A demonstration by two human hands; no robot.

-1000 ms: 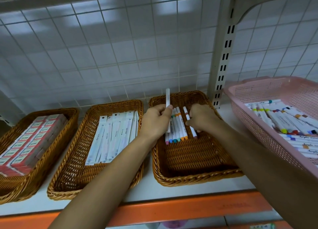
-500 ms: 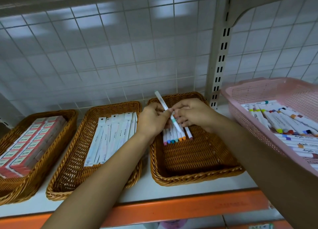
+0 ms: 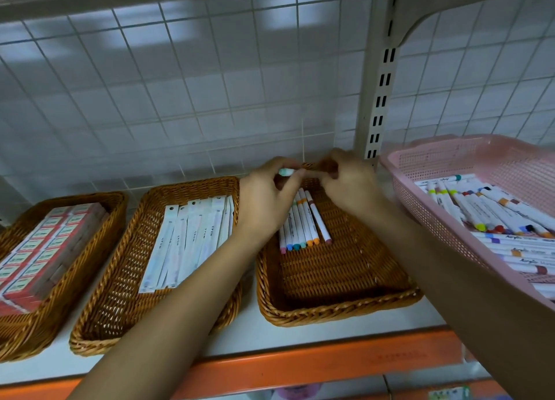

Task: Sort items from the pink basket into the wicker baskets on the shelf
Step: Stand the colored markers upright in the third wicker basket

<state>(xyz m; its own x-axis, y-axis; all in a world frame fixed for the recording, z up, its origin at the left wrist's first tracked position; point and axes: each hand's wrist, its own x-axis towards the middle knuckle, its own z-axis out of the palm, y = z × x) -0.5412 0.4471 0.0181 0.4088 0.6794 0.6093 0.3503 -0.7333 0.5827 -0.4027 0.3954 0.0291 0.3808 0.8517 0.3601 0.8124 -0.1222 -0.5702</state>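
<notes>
Marker [image 3: 286,172], teal-capped: we pinch it in the left grip [image 3: 267,201], right grip [image 3: 348,183] closed on its other end, above the rightmost wicker basket [image 3: 330,312]; placing step; next, lay it beside the marker row [image 3: 303,222]

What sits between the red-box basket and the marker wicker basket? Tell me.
The middle wicker basket, filled with flat white packets, shows there in the head view.

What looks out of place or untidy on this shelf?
Nothing is spilled or damaged. The loose markers in the pink basket lie jumbled, crossing each other. In the right wicker basket the row of markers is neat, only the rightmost marker slants away from the others.
</notes>
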